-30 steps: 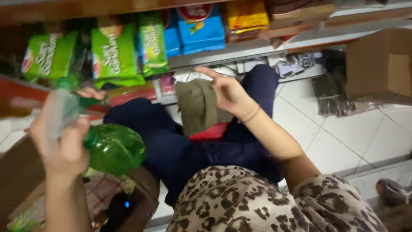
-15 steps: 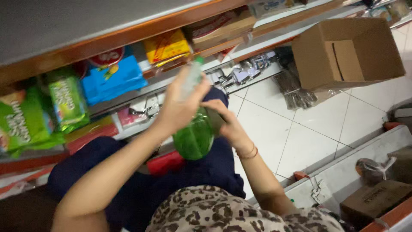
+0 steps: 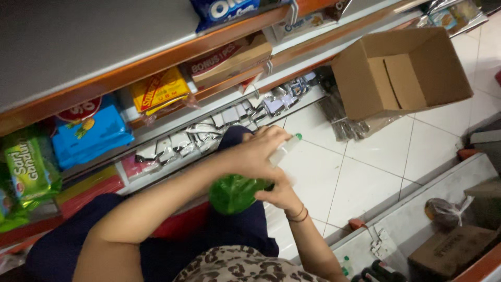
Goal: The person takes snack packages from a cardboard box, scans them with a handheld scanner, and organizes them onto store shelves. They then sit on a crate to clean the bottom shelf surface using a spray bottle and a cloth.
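A person seated on a white tiled floor (image 3: 360, 172) beside low shop shelves (image 3: 156, 73) holds a green plastic bottle (image 3: 236, 193) in both hands, above the lap and just in front of the bottom shelf. The left hand (image 3: 255, 154) is wrapped over the bottle's clear upper part, its fingers closed round the neck, where a small green cap (image 3: 298, 137) pokes out past the knuckles. The right hand (image 3: 282, 194) (a thin bracelet (image 3: 298, 214) at the wrist) cups the bottle from underneath and behind, fingers curled against its side; both hands are grasping the bottle.

The bottle looks like thin, smooth plastic, light for its bulk, and likely to dent if squeezed hard at its wide green body. Its surface may be slippery, so the narrower neck and the rounded shoulder beneath it seem the surest places to take hold, with a second hand steadying the base, much as here.

On the shelves sit green snack packets (image 3: 26, 167), a blue packet (image 3: 88, 136) and a yellow packet (image 3: 156, 91), with silvery sachets (image 3: 172, 143) lined along the lowest row. An open cardboard box (image 3: 402, 73) lies tipped on the floor well apart from the hands, to the right.
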